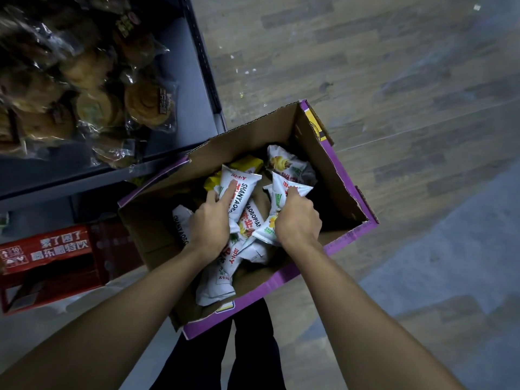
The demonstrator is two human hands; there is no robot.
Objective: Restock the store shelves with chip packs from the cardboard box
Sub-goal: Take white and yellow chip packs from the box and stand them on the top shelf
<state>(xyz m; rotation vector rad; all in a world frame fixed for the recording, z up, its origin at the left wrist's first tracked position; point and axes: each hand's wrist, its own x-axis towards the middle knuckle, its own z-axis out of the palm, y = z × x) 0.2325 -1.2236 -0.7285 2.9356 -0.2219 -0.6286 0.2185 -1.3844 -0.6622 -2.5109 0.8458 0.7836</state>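
Observation:
An open cardboard box (pixel 332 175) with purple outer sides stands on the floor below me, holding several white chip packs and a yellow pack (pixel 247 163). My left hand (pixel 209 220) grips one white chip pack (pixel 242 187), its index finger lying straight along the pack's face. My right hand (pixel 298 220) grips another white chip pack (pixel 281 192) to the right of it. Both hands are inside the box. More white packs (pixel 216 285) lie loose under my wrists.
A dark shelf (pixel 180 130) at the upper left holds wrapped round pastries (pixel 146 102), and its edge meets the box's far left corner. A red carton (pixel 50 263) sits on the floor under the shelf. Wood-look floor (pixel 394 80) spreads to the right. My dark trouser legs (pixel 253 347) show below the box.

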